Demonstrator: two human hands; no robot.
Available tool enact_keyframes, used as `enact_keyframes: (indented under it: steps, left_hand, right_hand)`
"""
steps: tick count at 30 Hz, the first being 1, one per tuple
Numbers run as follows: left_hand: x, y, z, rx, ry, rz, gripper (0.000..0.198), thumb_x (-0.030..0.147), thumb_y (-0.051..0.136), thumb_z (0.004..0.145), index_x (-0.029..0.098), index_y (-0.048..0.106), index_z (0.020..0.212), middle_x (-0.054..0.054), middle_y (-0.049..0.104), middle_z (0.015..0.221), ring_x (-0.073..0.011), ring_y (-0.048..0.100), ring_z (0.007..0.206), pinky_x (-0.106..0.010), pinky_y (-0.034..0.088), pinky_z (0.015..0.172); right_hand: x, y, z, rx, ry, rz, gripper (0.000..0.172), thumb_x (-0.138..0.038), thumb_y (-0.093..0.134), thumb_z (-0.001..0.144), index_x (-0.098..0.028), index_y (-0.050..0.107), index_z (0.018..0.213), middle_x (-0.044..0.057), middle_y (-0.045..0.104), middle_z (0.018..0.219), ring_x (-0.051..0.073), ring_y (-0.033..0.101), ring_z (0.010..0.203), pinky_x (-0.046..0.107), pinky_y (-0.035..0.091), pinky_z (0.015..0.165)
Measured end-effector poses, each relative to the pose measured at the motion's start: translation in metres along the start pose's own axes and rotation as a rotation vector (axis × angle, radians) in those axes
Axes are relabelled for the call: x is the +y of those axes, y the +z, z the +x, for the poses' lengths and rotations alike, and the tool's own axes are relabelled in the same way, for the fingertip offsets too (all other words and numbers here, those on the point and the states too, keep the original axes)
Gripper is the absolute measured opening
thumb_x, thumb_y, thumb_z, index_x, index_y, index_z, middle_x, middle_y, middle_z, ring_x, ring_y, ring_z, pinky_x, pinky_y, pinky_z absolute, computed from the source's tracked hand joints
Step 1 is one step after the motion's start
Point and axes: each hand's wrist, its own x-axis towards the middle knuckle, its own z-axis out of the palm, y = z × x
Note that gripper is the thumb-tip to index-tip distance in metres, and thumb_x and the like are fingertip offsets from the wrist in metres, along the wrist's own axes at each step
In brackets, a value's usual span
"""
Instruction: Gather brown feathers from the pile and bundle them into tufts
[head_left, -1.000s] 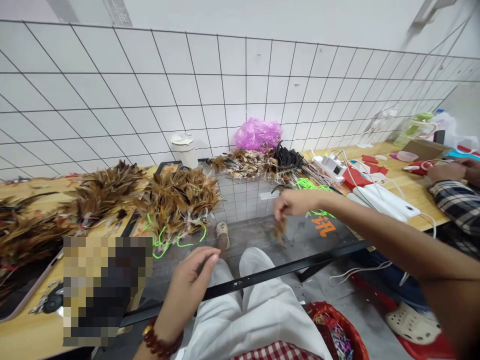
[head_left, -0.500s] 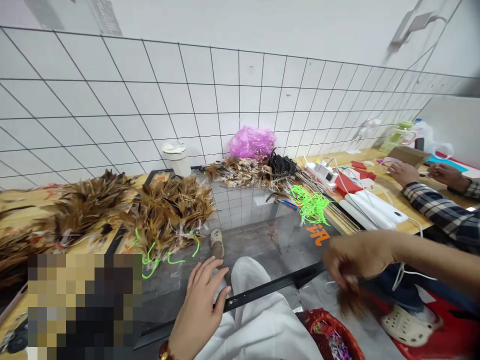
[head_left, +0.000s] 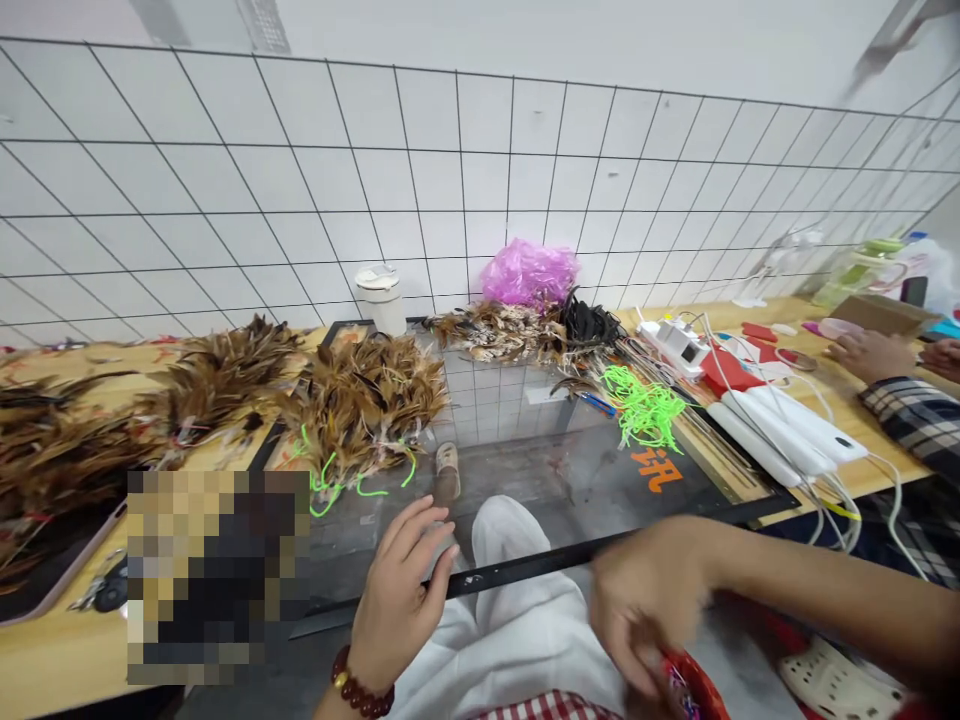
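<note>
2 bare hands are working at the near edge of a clear glass panel in a black frame (head_left: pixel 555 480), which is lying on the wooden bench (head_left: pixel 60 665). The left hand (head_left: pixel 405 595) is resting on the frame's front bar, its fingers (head_left: pixel 427 530) released and spread, grasping nothing.

The right hand (head_left: pixel 649 610) is reaching down below the bench edge, right at the rim of a red woven basket (head_left: pixel 705 685) that is sitting on the floor beside the person's right knee. 1 second ago this hand was pinching a small brown feather tuft above the glass; since then it has been swinging down and back to the basket. It is blurring with motion now, so whether its fingers are grasping the tuft or are released cannot be told, and the tuft itself is not showing. Judging by the path, the tuft is leaving the glass as scrap.

Brown feather bundles (head_left: pixel 367 400) and neon green cords (head_left: pixel 645 410) are lying untouched further back. At the far right, a co-worker's hand (head_left: pixel 870 355) is working separately.
</note>
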Motion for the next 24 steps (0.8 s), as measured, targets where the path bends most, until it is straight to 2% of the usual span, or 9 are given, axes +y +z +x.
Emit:
enact_keyframes:
  steps: [2, 3, 5, 8, 10, 12, 15, 19, 24]
  left_hand:
    - [0.009, 0.002, 0.000, 0.073, -0.042, -0.105, 0.018, 0.020, 0.057, 0.081, 0.026, 0.069, 0.093, -0.006, 0.065, 0.107, -0.0252, 0.049, 0.119, -0.045, 0.037, 0.104]
    - [0.016, 0.005, 0.001, 0.102, -0.090, -0.178, 0.017, 0.021, 0.058, 0.081, 0.026, 0.070, 0.091, -0.006, 0.066, 0.105, -0.0248, 0.051, 0.116, -0.045, 0.038, 0.103]
    - [0.032, 0.014, 0.003, 0.140, -0.271, -0.385, 0.016, 0.026, 0.058, 0.081, 0.024, 0.070, 0.091, -0.007, 0.066, 0.106, -0.0237, 0.056, 0.109, -0.042, 0.041, 0.099]
    - [0.055, 0.030, 0.009, 0.007, -0.520, -0.758, 0.026, 0.035, 0.065, 0.076, 0.019, 0.069, 0.096, -0.010, 0.067, 0.101, -0.0209, 0.063, 0.089, -0.035, 0.050, 0.084]
    - [0.066, 0.036, 0.015, -0.045, -0.615, -0.902, 0.033, 0.037, 0.069, 0.072, 0.017, 0.068, 0.098, -0.011, 0.068, 0.098, -0.0185, 0.064, 0.081, -0.032, 0.050, 0.081]
    - [0.069, 0.038, 0.021, -0.021, -0.668, -0.979, 0.036, 0.036, 0.072, 0.069, 0.017, 0.068, 0.099, -0.010, 0.069, 0.096, -0.0169, 0.064, 0.079, -0.031, 0.050, 0.079]
    - [0.065, 0.034, 0.031, 0.094, -0.701, -1.019, 0.034, 0.037, 0.072, 0.069, 0.016, 0.069, 0.095, -0.008, 0.070, 0.091, -0.0150, 0.063, 0.075, -0.028, 0.050, 0.075]
    - [0.052, 0.035, 0.042, 0.275, -0.723, -1.061, 0.028, 0.039, 0.070, 0.071, 0.012, 0.068, 0.078, -0.006, 0.067, 0.074, -0.0138, 0.061, 0.070, -0.027, 0.049, 0.070]
    - [0.031, 0.026, 0.047, 0.374, -0.744, -1.075, 0.032, 0.037, 0.077, 0.060, 0.011, 0.067, 0.076, -0.005, 0.066, 0.068, -0.0138, 0.060, 0.061, -0.027, 0.049, 0.061]
  right_hand:
    - [-0.011, -0.004, -0.037, -0.153, -0.037, 0.162, 0.011, -0.011, 0.067, 0.057, -0.020, 0.069, 0.063, 0.000, 0.067, 0.069, 0.014, 0.060, 0.068, 0.022, 0.045, 0.063]
    - [-0.013, -0.007, -0.046, -0.154, -0.019, 0.296, 0.008, -0.012, 0.065, 0.061, -0.019, 0.068, 0.064, 0.001, 0.066, 0.069, 0.014, 0.059, 0.068, 0.023, 0.045, 0.064]
    - [-0.013, -0.010, -0.042, 0.044, 0.027, 0.569, 0.004, -0.017, 0.063, 0.068, -0.017, 0.067, 0.068, 0.002, 0.065, 0.070, 0.013, 0.057, 0.067, 0.024, 0.044, 0.065]
    - [-0.008, 0.000, 0.003, 0.627, 0.027, 1.141, 0.015, -0.026, 0.072, 0.065, -0.018, 0.060, 0.071, -0.004, 0.057, 0.059, 0.007, 0.046, 0.049, 0.021, 0.036, 0.050]
    - [-0.010, 0.013, 0.043, 0.783, 0.033, 1.402, 0.025, -0.026, 0.077, 0.058, -0.018, 0.060, 0.074, -0.004, 0.056, 0.057, 0.007, 0.045, 0.046, 0.021, 0.034, 0.047]
    - [-0.017, 0.027, 0.077, 0.835, 0.019, 1.499, 0.028, -0.025, 0.079, 0.055, -0.017, 0.060, 0.074, -0.004, 0.056, 0.057, 0.007, 0.047, 0.047, 0.021, 0.036, 0.048]
    - [-0.032, 0.042, 0.110, 0.879, -0.036, 1.478, 0.024, -0.023, 0.078, 0.056, -0.017, 0.061, 0.071, -0.004, 0.056, 0.059, 0.007, 0.049, 0.050, 0.021, 0.038, 0.050]
    - [-0.045, 0.053, 0.123, 0.872, -0.083, 1.341, 0.018, -0.024, 0.076, 0.060, -0.018, 0.062, 0.070, -0.004, 0.055, 0.059, 0.007, 0.047, 0.050, 0.021, 0.038, 0.048]
    - [-0.044, 0.049, 0.127, 0.577, -0.214, 1.194, 0.021, -0.035, 0.071, 0.068, -0.019, 0.064, 0.079, -0.002, 0.060, 0.064, 0.011, 0.054, 0.056, 0.026, 0.046, 0.056]
